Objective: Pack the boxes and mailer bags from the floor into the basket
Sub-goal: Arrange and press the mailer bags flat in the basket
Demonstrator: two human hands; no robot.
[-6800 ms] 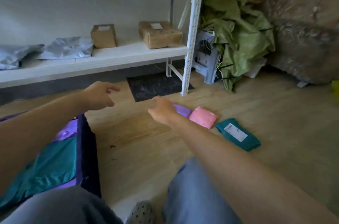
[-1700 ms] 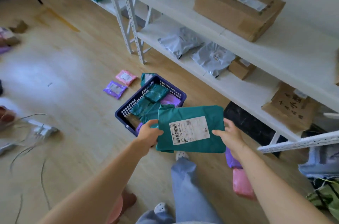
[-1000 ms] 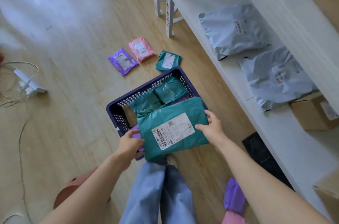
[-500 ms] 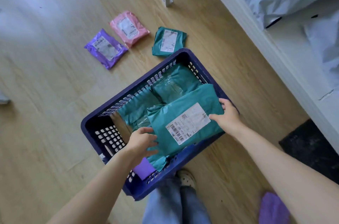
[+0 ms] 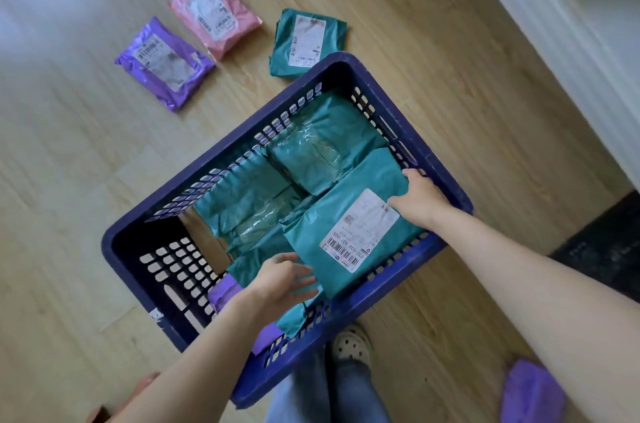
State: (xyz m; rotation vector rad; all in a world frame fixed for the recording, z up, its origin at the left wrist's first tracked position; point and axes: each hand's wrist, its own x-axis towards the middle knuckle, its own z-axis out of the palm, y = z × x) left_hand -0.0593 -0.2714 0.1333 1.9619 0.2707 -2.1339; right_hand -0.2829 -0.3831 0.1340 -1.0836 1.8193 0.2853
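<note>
- Head view, looking straight down: both hands are inside the dark blue basket (image 5: 446,187), one at each end of the big teal mailer (image 5: 360,228).
- That teal mailer lies label-up on the heap, in the basket's near right corner, its long axis slanting from the near wall up toward the right-hand wall.
- Right hand (image 5: 417,197) is on the mailer's far end, up against the right wall, fingers folded over the edge; from here it looks clamped on that corner.
- Left hand (image 5: 282,279) is at the opposite, near end, fingers spread and loose. It touches or hovers just over the bag, and I can't tell which. No real grip there.
- So the bag runs hand to hand, and it looks set down or all but set down; letting go is what's left.
- Under it, more teal bags (image 5: 311,152) fill the middle and far side, a brown box (image 5: 204,239) shows by the left wall, and a purple bag (image 5: 225,291) peeks out at the near wall.
- Next on the floor: a small teal mailer (image 5: 306,41) touching the basket's far corner, then a pink mailer (image 5: 214,12) and a purple mailer (image 5: 162,62) further out to the left.
- Those three lie beyond the basket, away from the person, and the left hand looks better placed for the pink and purple ones.
- One more purple mailer (image 5: 531,391) lies on the floor near the feet, on the right-arm side.
</note>
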